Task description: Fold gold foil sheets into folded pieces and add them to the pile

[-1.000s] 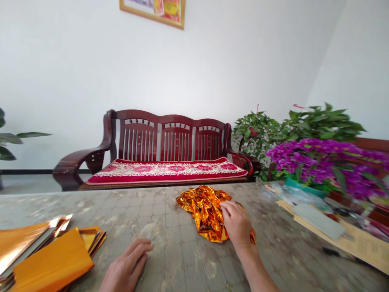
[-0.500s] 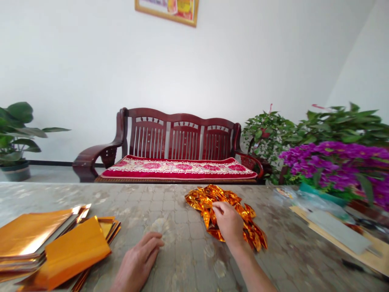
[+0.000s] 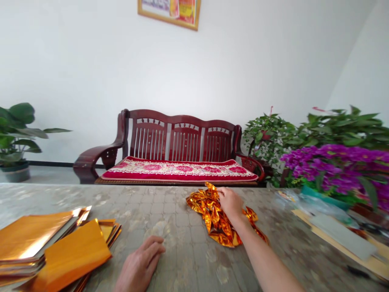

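Observation:
My right hand (image 3: 231, 203) reaches over a heap of shiny orange-gold folded foil pieces (image 3: 217, 221). Its thumb and forefinger are pinched at a foil piece (image 3: 211, 187) that sticks up at the heap's far edge. My forearm covers part of the heap on the right. To the left of the heap, my left hand (image 3: 142, 263) rests on the patterned tabletop (image 3: 179, 259), its fingers loosely extended and nothing in them. Stacked flat gold foil sheets (image 3: 33, 233) lie at the far left, with another batch of sheets (image 3: 75, 253) set at an angle beside them.
On the right are a pale flat sheet (image 3: 342, 235) on tan card, clear plastic wrapping (image 3: 322, 205), a small black object (image 3: 358, 271) and purple flowers (image 3: 337, 164). A wooden bench (image 3: 185, 140) with a red-edged cover stands beyond the table. A potted plant (image 3: 18, 138) is at left.
My right hand has moved away from me, from the middle of the foil heap to its far edge. A foil piece there now stands up at its fingertips. The left hand stays put.

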The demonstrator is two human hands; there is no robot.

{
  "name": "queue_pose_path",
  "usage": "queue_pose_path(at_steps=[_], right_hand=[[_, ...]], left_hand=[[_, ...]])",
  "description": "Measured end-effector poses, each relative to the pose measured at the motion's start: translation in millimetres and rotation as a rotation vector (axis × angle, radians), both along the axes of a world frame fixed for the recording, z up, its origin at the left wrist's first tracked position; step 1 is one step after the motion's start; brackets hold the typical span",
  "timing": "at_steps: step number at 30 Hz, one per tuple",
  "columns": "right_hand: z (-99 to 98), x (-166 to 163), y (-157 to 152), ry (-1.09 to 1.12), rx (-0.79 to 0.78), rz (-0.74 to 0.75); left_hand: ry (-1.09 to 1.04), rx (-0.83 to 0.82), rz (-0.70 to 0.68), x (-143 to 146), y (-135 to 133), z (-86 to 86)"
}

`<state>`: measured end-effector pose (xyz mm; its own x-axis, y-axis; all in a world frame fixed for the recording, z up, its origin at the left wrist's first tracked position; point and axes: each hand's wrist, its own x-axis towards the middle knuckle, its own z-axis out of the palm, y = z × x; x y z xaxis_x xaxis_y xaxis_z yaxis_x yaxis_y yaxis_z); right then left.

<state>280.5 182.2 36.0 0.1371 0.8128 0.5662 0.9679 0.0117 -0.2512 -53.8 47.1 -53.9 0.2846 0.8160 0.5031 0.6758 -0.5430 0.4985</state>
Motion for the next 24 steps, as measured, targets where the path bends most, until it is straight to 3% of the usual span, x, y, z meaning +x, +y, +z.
queue_pose_path(at_steps=[13, 20, 24], right_hand=[[-4.0, -6.2, 1.2, -0.268, -0.109, 0.134], [0.3, -9.8, -8.3, -0.255, -0.096, 0.160], [2.5, -30.9, -30.3, -0.213, -0.066, 0.230]], left_hand=[[0.001, -0.029, -0.016, -0.4, 0.8, 0.3], [-0.012, -0.006, -0.009, 1.4, -1.8, 3.8], [-0.038, 0.011, 0.007, 3.2, -3.6, 6.5]])
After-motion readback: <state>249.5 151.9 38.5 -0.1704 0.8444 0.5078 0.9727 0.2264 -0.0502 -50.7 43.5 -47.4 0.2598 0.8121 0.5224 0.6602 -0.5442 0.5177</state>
